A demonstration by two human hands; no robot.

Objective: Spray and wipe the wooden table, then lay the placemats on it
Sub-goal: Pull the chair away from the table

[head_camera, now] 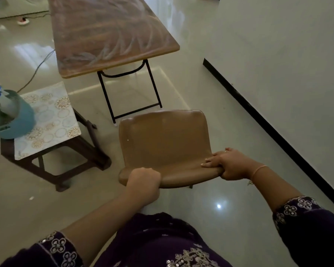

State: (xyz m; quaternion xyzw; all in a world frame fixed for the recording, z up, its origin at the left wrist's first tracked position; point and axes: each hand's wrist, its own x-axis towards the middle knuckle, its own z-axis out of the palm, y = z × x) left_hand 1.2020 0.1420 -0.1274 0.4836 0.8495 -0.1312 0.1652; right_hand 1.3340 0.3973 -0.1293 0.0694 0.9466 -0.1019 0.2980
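The wooden table stands ahead on black folding legs, its top streaked with pale wipe marks. A patterned placemat lies on a dark stool at the left. On that mat sits a blue mesh basket with a spray bottle inside. A brown plastic chair is right in front of me. My left hand grips the left of the chair's near edge. My right hand holds the right of that edge, fingers laid on top and thumb underneath.
A white wall with a black skirting runs along the right. A cable trails over the glossy floor left of the table, toward a power strip at the far left.
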